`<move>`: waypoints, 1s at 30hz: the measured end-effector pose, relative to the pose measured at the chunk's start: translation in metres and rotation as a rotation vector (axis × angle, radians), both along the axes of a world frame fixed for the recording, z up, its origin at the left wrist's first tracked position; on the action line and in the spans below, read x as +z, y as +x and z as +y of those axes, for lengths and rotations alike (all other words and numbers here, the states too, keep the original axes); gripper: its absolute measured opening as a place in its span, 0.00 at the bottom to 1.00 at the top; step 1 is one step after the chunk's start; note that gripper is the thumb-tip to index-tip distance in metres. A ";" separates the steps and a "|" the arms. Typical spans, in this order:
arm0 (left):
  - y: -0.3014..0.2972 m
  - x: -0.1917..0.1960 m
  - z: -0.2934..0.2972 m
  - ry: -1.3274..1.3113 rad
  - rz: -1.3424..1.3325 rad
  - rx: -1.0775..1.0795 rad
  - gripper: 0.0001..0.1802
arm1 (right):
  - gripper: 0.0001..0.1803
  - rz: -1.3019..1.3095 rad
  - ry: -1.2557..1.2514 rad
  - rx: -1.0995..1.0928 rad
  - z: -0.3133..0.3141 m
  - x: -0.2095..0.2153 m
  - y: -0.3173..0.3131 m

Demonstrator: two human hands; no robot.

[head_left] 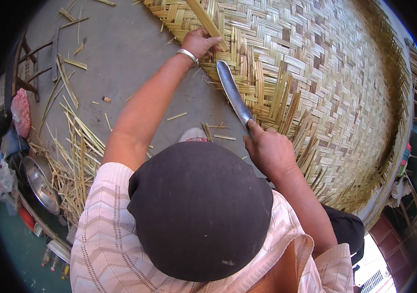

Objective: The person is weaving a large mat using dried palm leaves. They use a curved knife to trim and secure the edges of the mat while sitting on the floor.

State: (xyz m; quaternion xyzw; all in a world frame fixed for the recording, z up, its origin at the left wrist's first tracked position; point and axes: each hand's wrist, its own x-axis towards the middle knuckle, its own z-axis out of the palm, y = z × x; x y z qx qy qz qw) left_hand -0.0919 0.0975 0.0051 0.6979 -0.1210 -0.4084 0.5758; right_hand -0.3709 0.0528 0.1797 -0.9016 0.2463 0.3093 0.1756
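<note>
A large woven bamboo mat (325, 83) fills the right of the view, with loose strip ends (291, 105) sticking up along its near-left edge. At the mat's upper-left edge, my left hand (202, 44), with a silver bangle at the wrist, is closed on a flat pale bamboo strip (206, 22), thumb on its lower end. My right hand (273, 152) grips a curved metal knife (234, 93). Its handle is hidden inside the fist. The blade points up and left over the mat's edge, its tip below my left hand and apart from it.
Cut bamboo strips (79, 156) lie heaped on the grey floor (130, 36) at left. Near them are a metal basin (41, 183), a pink bag (20, 112) and a wooden chair (28, 66). A dark cap (201, 210) covers much of the lower middle.
</note>
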 end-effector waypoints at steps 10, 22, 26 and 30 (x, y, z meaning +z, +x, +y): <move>-0.003 0.002 -0.002 0.018 -0.028 0.012 0.14 | 0.14 0.031 0.022 0.036 -0.003 0.017 0.027; 0.006 0.008 -0.004 -0.013 0.002 -0.013 0.13 | 0.29 -0.172 -0.037 -0.256 0.029 -0.084 -0.027; 0.015 0.013 -0.013 0.023 -0.067 -0.135 0.14 | 0.29 -0.181 -0.025 -0.243 0.028 -0.099 -0.034; 0.025 0.019 -0.014 0.058 -0.026 -0.253 0.16 | 0.30 -0.178 -0.014 -0.223 0.023 -0.102 -0.036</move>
